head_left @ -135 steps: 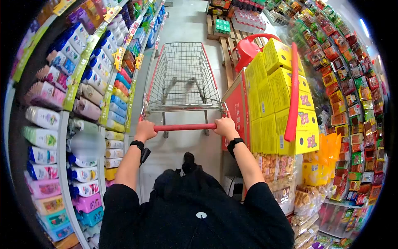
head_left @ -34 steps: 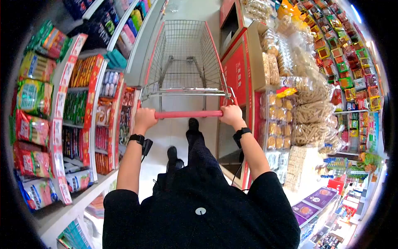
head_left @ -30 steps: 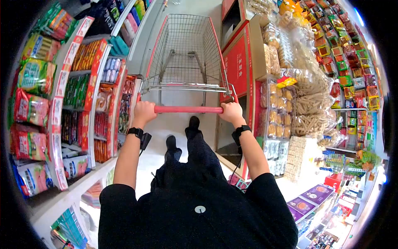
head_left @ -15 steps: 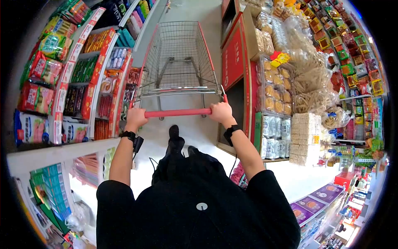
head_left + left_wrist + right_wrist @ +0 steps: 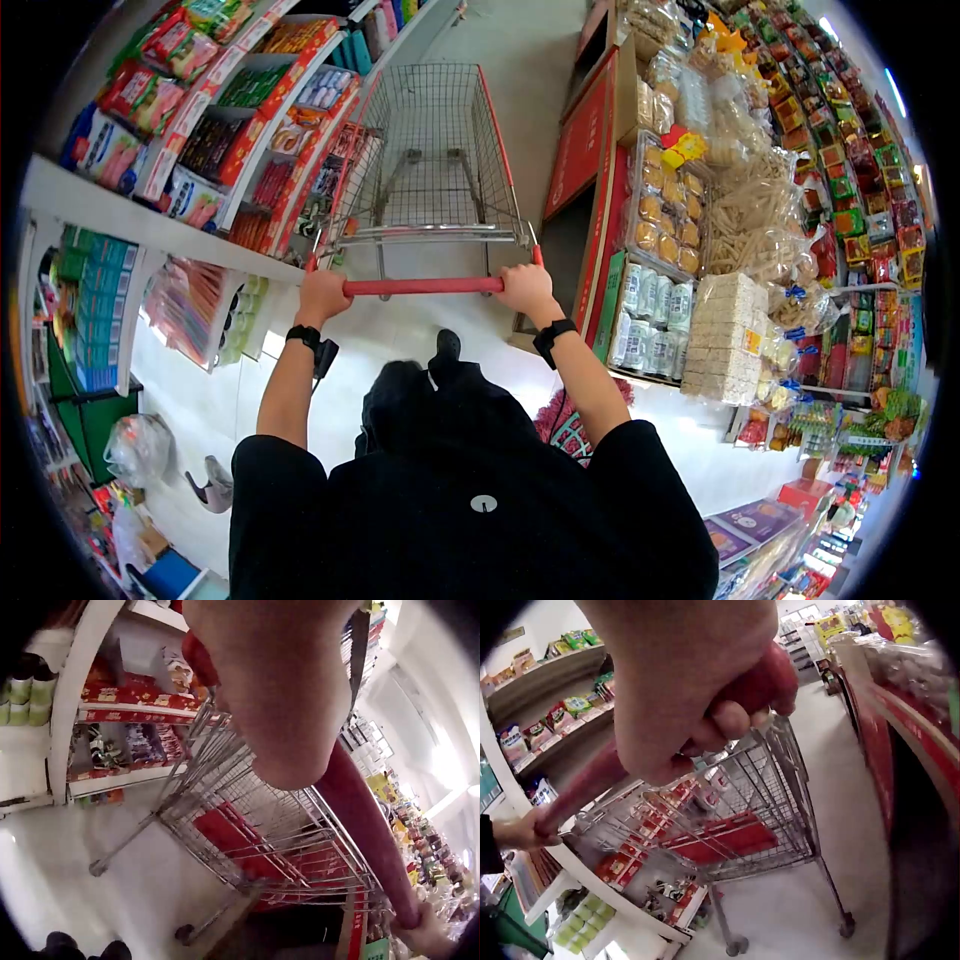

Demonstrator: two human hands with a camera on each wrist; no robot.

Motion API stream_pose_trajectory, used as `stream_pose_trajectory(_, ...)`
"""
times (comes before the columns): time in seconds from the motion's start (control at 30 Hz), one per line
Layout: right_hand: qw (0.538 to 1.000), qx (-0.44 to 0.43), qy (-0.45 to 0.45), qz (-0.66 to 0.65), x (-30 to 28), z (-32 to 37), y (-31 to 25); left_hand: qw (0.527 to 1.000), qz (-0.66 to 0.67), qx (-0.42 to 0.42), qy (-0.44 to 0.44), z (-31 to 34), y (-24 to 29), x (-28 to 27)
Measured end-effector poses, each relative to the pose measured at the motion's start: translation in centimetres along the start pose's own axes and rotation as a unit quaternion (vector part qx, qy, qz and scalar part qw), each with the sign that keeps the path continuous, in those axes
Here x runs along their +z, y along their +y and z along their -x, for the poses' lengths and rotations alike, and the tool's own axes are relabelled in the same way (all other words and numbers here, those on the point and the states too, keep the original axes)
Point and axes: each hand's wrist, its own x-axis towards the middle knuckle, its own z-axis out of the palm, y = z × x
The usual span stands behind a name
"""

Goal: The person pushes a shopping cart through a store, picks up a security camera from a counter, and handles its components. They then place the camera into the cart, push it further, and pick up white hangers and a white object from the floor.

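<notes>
An empty wire shopping cart [image 5: 425, 150] with a red handle bar [image 5: 424, 286] stands in front of the person in the head view. The left hand [image 5: 322, 297] grips the bar's left end, and the right hand [image 5: 525, 290] grips its right end. In the right wrist view, the right hand [image 5: 682, 690] has its fingers curled round the red bar [image 5: 589, 784]. The left wrist view shows the left hand [image 5: 274, 690] over the near end of the bar [image 5: 367, 832], its fingertips mostly hidden.
Shelves of packaged snacks [image 5: 205, 140] line the left, close to the cart. On the right are a red display box [image 5: 580, 155], packed cans [image 5: 655, 320] and bagged goods [image 5: 755, 210]. Pale floor [image 5: 500, 50] runs ahead; a plastic bag [image 5: 140, 450] lies at lower left.
The cart and person have moved along the aisle past bottle shelves and yellow boxes. The snack shelves have swung up and away at the left, showing more floor. Both hands have kept their grip.
</notes>
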Motion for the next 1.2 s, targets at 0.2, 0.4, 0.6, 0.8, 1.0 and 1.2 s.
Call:
stream_pose_trajectory(0.2, 0.999, -0.006, -0.039, -0.013, -0.5, 5.3, -3.8, 1.000, 0.015, -0.008, 0.026, 7.9, 0.7, 1.8)
stream_pose_trajectory(0.4, 1.000, -0.016, -0.017, 0.010, 0.9, 11.2, -7.6, 0.998, 0.036, -0.040, 0.012, 15.9, 2.1, 2.8)
stream_pose_trajectory(0.6, 0.998, -0.017, -0.056, 0.019, 2.2, 16.5, -10.8, 0.997, 0.039, -0.059, -0.021, 23.2, 3.7, 3.0)
stream_pose_trajectory(0.8, 0.995, -0.097, 0.004, 0.008, 4.6, 21.5, -11.7, 0.996, 0.040, -0.077, -0.011, 30.6, 6.6, 3.1)
stream_pose_trajectory(1.0, 0.987, -0.162, -0.011, 0.013, 5.7, 25.0, -10.8, 0.989, 0.034, -0.141, -0.017, 37.0, 11.4, 3.9)
stream_pose_trajectory(1.2, 0.974, -0.222, -0.043, 0.025, 5.6, 28.2, -9.7, 0.975, 0.043, -0.216, -0.019, 43.0, 17.7, 4.3)
